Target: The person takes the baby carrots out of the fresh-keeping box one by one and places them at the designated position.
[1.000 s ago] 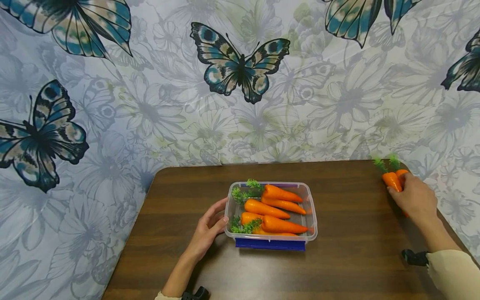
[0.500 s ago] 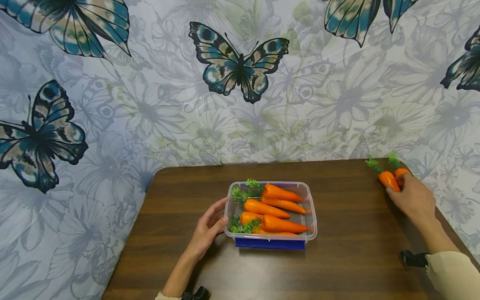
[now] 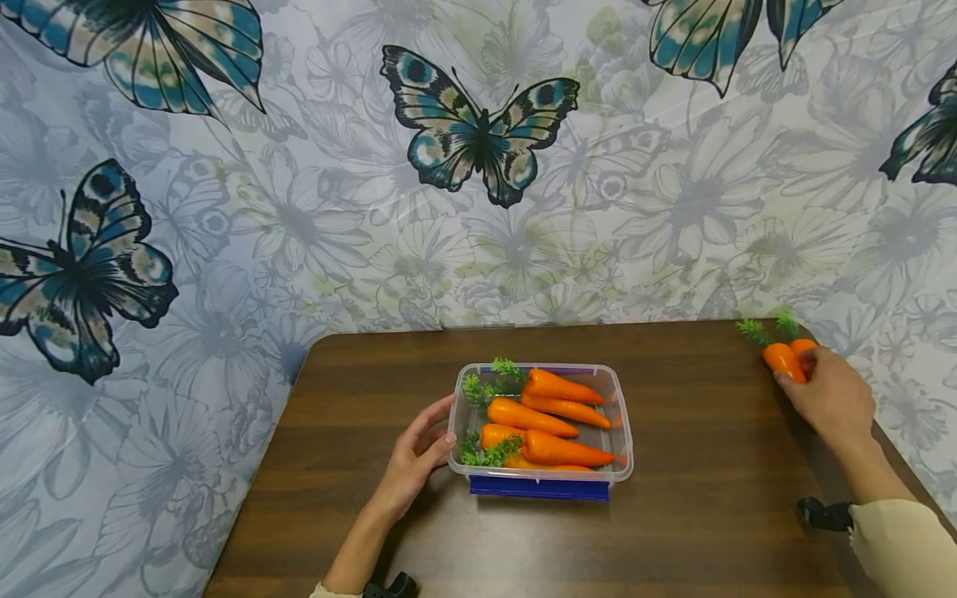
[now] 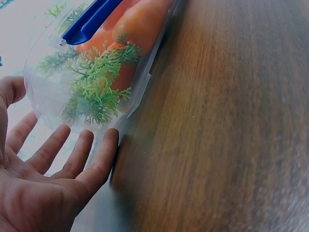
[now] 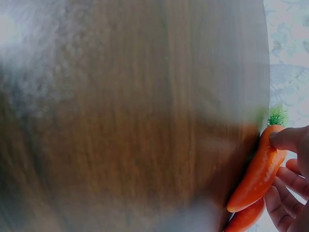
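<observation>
A clear plastic container point(image 3: 624, 448) with a blue latch holds several orange carrots point(image 3: 549, 448) with green leafy tops. My left hand point(image 3: 409, 458) touches the container's left end; in the left wrist view its fingers point(image 4: 99, 162) are extended against the clear wall, thumb by the rim. At the table's far right corner, my right hand point(image 3: 833, 394) pinches a carrot point(image 3: 782, 362) between thumb and fingers. A second carrot point(image 5: 247, 217) lies right against it, and its top end shows beside the fingers in the head view. Whether the fingers also grip this second one, I cannot tell.
Everything rests on a brown wood-grain table point(image 3: 695, 531) with rounded corners. Behind it hangs a pale floral cloth point(image 3: 314, 208) printed with blue butterflies. The right hand is close to the table's right edge.
The carrot at my right hand shifted slightly left, then back to the right. My left hand and the container have stayed in place.
</observation>
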A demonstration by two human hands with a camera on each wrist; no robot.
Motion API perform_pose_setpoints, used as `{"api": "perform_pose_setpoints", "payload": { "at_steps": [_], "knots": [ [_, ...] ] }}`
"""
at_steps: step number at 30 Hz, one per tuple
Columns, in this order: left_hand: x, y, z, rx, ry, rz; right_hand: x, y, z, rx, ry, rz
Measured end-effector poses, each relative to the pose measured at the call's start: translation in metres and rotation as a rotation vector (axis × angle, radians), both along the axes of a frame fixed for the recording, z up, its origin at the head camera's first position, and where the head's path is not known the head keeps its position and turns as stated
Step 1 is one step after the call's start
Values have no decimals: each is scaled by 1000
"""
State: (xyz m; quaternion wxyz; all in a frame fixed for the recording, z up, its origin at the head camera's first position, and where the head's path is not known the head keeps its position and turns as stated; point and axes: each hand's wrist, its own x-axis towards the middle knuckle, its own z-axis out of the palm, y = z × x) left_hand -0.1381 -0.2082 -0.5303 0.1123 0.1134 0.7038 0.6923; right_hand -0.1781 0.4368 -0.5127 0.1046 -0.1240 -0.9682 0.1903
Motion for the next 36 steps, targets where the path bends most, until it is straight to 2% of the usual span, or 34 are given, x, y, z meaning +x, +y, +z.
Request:
{"api": "perform_pose_setpoints", "payload": {
  "at_steps": [14, 18, 22, 36],
  "knots": [
    [1, 1, 2, -8, -4, 4, 2, -4, 3, 0, 9, -11],
    [0, 1, 1, -9, -1, 5, 0, -11, 6, 13, 59, 21],
    [0, 0, 1, -17, 3, 7, 0, -26, 12, 16, 115, 70],
    [0, 0, 0, -17, 2, 4, 7, -96, 46, -96, 10, 222]
  ]
}}
